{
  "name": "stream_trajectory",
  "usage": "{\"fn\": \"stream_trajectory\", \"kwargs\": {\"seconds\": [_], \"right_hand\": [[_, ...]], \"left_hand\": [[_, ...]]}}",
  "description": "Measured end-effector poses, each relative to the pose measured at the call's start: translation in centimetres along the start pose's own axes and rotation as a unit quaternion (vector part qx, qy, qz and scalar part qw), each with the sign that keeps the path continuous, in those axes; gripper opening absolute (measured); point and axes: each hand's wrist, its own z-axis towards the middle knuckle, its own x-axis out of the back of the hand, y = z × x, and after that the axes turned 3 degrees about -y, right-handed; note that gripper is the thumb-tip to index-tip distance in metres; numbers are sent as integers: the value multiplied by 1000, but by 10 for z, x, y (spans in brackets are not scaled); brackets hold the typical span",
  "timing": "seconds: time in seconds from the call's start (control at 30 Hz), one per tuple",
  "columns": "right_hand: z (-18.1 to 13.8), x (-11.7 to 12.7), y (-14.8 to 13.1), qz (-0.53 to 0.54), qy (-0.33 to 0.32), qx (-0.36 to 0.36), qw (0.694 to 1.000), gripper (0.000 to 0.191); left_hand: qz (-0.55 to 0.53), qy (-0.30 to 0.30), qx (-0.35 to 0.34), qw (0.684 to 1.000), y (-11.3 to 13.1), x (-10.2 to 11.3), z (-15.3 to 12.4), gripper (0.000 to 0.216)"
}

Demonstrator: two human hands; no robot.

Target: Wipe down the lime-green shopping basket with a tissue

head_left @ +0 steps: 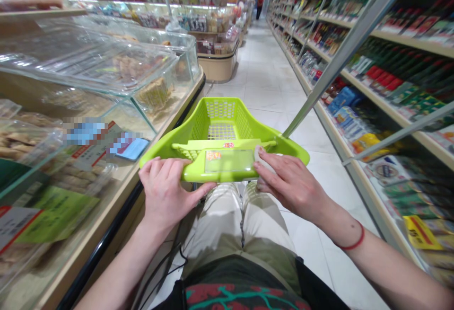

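A lime green shopping cart (216, 125) stands in front of me in a store aisle, and its basket looks bare inside. My left hand (166, 191) is wrapped round the left end of the cart's handle bar (227, 170), thumb underneath. My right hand (287, 182) grips the right end of the same bar, fingers curled over it. A red string bracelet circles my right wrist. My light trousers show below the handle.
A glass-fronted counter (106, 92) with baked goods and price cards runs along the left. Stocked shelves (390, 78) line the right. The white tiled aisle (262, 64) leads ahead, where a person in red stands far off.
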Motion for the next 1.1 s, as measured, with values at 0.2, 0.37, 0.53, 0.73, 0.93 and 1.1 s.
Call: {"fn": "stream_trajectory", "kwargs": {"seconds": [0.2,0.37,0.53,0.73,0.93,1.1], "right_hand": [[-21,5,10,30,17,30,999,58],[-15,1,10,46,15,53,997,66],[5,-5,2,71,38,72,994,66],[27,-17,-17,69,48,72,994,43],[27,-15,-18,65,37,68,995,45],[7,-3,-3,83,28,59,994,69]], "left_hand": [[-3,-3,3,1000,0,0,-1,55],[-6,3,7,1000,3,0,0,53],[-8,-6,13,1000,2,1,0,54],[-18,-4,18,1000,4,-1,-1,55],[-18,-4,7,1000,3,0,0,55],[-25,-9,-5,1000,5,2,-2,52]]}}
